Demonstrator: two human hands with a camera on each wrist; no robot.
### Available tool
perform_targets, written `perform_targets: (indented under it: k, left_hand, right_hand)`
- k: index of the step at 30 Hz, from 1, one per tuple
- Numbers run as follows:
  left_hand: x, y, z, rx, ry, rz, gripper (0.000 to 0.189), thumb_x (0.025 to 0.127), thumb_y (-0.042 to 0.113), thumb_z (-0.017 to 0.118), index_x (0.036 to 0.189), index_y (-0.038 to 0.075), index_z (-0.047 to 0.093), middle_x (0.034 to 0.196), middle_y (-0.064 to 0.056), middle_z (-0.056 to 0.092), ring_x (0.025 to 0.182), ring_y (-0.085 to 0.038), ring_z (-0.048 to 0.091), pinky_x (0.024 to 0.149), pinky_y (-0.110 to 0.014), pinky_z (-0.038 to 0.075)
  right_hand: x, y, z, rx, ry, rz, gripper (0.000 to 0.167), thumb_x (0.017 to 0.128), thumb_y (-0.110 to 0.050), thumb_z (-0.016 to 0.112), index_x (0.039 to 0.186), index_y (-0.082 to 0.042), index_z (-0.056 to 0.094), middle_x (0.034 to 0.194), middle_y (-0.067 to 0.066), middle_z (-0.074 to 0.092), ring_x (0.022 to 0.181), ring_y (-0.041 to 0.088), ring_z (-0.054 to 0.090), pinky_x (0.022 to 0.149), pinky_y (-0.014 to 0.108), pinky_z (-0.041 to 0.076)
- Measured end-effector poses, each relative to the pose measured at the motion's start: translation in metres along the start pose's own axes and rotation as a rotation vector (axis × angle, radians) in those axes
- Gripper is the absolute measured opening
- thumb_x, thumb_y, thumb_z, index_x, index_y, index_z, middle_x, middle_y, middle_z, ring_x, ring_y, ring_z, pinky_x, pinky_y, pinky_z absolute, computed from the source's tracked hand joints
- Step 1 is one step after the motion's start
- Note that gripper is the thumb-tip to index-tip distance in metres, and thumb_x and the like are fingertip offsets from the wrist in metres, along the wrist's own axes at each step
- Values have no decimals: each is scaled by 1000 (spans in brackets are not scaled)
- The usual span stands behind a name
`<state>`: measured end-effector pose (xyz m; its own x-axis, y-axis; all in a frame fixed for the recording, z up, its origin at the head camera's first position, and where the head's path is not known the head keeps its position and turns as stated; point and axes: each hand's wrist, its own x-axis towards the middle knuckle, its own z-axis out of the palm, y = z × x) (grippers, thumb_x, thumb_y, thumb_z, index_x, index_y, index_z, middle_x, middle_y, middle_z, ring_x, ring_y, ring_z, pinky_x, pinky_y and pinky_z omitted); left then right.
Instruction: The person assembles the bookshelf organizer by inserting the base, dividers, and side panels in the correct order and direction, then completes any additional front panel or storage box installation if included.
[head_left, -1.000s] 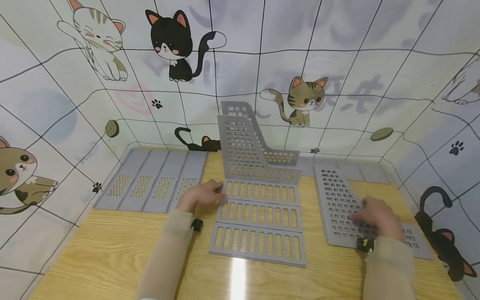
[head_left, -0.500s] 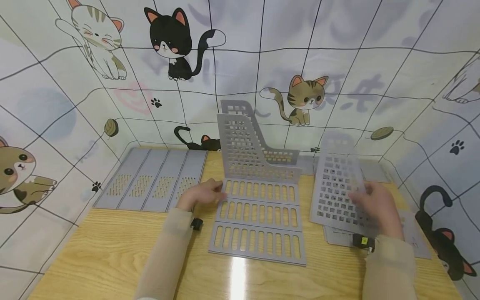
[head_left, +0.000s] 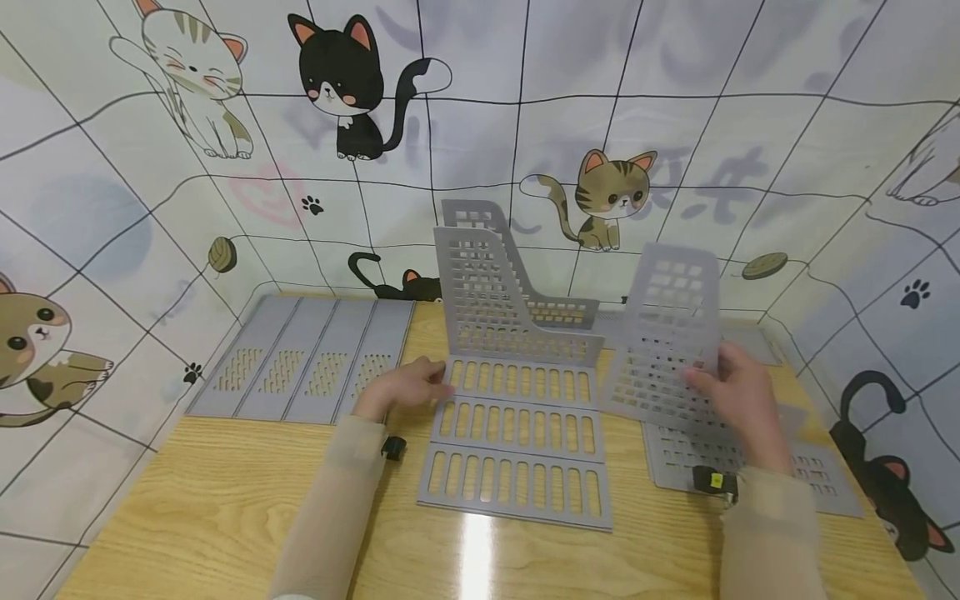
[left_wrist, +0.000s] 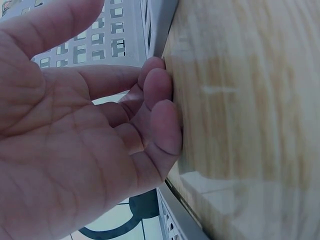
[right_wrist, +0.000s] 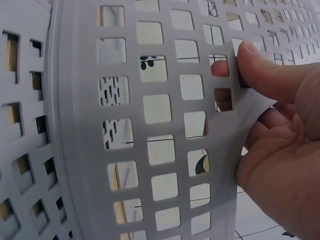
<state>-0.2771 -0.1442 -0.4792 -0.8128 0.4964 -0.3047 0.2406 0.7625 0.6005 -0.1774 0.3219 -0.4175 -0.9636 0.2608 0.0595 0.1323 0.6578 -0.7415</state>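
Between thumb and fingers of the right hand [head_left: 746, 404], pinches a grey perforated panel [head_left: 666, 333] by its right edge, raised and tilted over the table [head_left: 225, 492], slightly blurred; under and just left of that same hand, shows a flat perforated piece [head_left: 690, 475], partly covered; well to the left, holds the left hand [head_left: 401, 389] released, with fingers loosely bent and fingertips down at the table; immediately right of that hand, has slotted panels [head_left: 517, 454] lying flat in three rows; ahead and to its right, has stepped perforated panels [head_left: 487, 304] standing upright; to its left, has four long grey panels [head_left: 307, 333] lying side by side.
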Motion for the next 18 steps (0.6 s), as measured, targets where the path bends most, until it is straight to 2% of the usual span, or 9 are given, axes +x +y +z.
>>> perform_targets:
  k: [6, 14, 17, 18]
  left_hand:
    - [1, -1, 1, 9, -7, 20, 28, 104, 34, 62, 88, 13, 53, 85, -4, 44, 77, -20, 41, 67, -32, 34]
    - [2, 0, 2, -18, -5, 3, 29, 103, 34, 64, 86, 12, 54, 80, -2, 43, 73, -18, 40, 65, -32, 33]
    - [-6, 7, 0, -6, 0, 1, 28, 103, 33, 62, 86, 12, 53, 83, -2, 42, 77, -19, 40, 68, -32, 34]
    - [-10, 10, 0, -6, 1, 0, 28, 104, 32, 61, 86, 11, 53, 83, -2, 42, 77, -19, 40, 68, -32, 33]
  right_hand:
    - [-2, -3, 1, -17, -4, -50, 42, 97, -8, 71, 136, -1, 60, 138, 27, 61, 123, 50, 60, 100, 66, 48]
    - [-5, -4, -2, -27, -20, -138, 34, 94, -4, 73, 127, 2, 65, 127, 28, 67, 119, 54, 61, 94, 68, 50]
    - [-6, -5, -4, -30, -26, -187, 35, 93, -3, 74, 126, 3, 67, 124, 29, 68, 115, 55, 63, 89, 64, 55]
    - [-6, -5, -4, -32, -27, -206, 34, 92, -2, 75, 125, 4, 67, 122, 29, 69, 112, 54, 65, 85, 59, 58]
